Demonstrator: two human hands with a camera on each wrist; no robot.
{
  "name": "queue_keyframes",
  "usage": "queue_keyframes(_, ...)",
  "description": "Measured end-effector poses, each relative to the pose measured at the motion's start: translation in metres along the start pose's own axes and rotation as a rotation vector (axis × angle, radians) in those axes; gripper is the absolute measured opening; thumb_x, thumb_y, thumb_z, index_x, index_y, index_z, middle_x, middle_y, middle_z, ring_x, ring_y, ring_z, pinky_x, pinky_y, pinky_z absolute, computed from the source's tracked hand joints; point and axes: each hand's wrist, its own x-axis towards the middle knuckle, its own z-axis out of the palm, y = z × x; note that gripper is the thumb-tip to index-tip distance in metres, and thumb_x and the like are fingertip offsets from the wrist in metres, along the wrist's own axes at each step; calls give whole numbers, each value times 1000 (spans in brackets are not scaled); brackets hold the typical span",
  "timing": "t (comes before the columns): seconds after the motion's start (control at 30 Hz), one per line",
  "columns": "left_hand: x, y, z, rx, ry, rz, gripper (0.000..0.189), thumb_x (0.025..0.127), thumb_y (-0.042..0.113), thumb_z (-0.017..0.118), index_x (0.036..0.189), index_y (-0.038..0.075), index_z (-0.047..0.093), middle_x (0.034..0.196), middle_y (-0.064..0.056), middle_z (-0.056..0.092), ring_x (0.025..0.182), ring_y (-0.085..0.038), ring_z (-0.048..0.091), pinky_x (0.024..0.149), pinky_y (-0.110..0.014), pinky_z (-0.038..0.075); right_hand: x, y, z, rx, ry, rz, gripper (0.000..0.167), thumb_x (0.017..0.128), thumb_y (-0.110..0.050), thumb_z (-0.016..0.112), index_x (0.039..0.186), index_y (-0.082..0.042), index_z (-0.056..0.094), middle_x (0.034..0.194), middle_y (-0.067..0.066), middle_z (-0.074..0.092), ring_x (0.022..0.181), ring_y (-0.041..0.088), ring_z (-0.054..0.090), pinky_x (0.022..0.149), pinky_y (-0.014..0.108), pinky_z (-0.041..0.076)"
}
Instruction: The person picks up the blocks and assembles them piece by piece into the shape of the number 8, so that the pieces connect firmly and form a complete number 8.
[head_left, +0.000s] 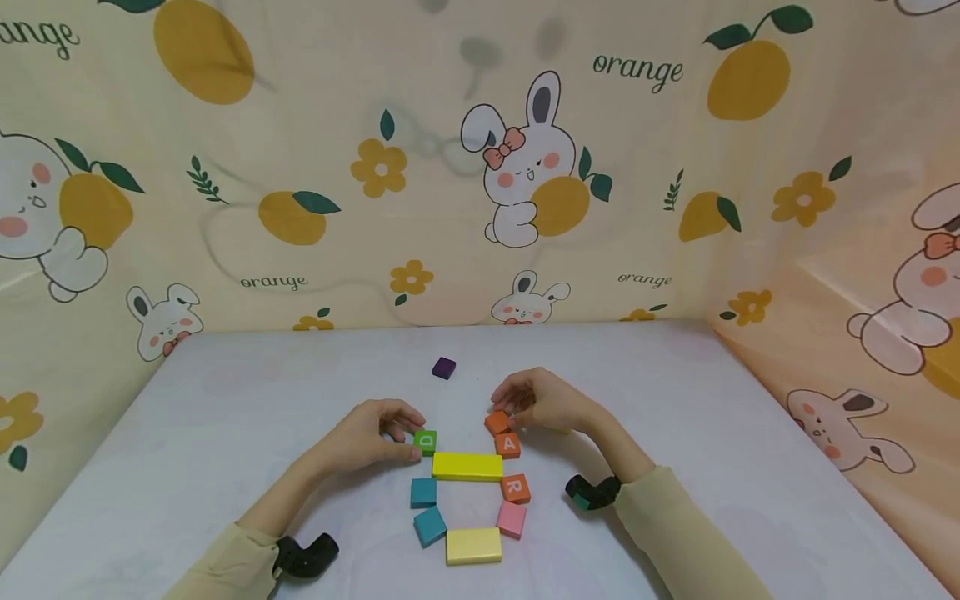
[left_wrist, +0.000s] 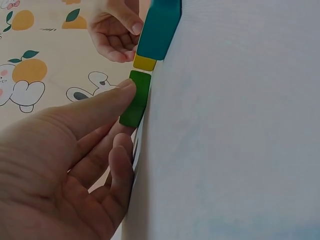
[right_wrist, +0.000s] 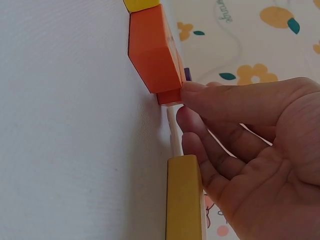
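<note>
My left hand (head_left: 372, 435) pinches a green letter block (head_left: 425, 442) by its edges, thumb on the near side. This block stands at the upper left corner of a bright yellow bar (head_left: 467, 467). On the other side my right hand (head_left: 546, 400) holds an orange block (head_left: 497, 422) between thumb and fingers. Just below it lies an orange block marked A (head_left: 508, 445), touching or nearly touching. In the right wrist view a mustard-yellow block (right_wrist: 183, 200) lies by the lower fingers; the head view mostly hides it behind the hand.
Two teal blocks (head_left: 423, 492) run down the left side below the yellow bar. An orange R block (head_left: 516, 488) and a pink block (head_left: 512, 519) run down the right. A pale yellow bar (head_left: 474, 547) lies nearest. Farther back sits a dark purple block (head_left: 444, 367).
</note>
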Motion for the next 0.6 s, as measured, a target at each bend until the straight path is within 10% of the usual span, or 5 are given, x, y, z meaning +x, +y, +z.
queue_keyframes(0.6, -1, 0, -1, -3, -20, 21, 40, 78, 29, 85, 112, 15, 69, 98, 8, 68, 85, -20, 57, 75, -34, 48, 1, 1, 0, 7, 1, 16, 31, 82, 5, 75, 111, -6, 68, 100, 0, 68, 89, 22, 62, 83, 32, 52)
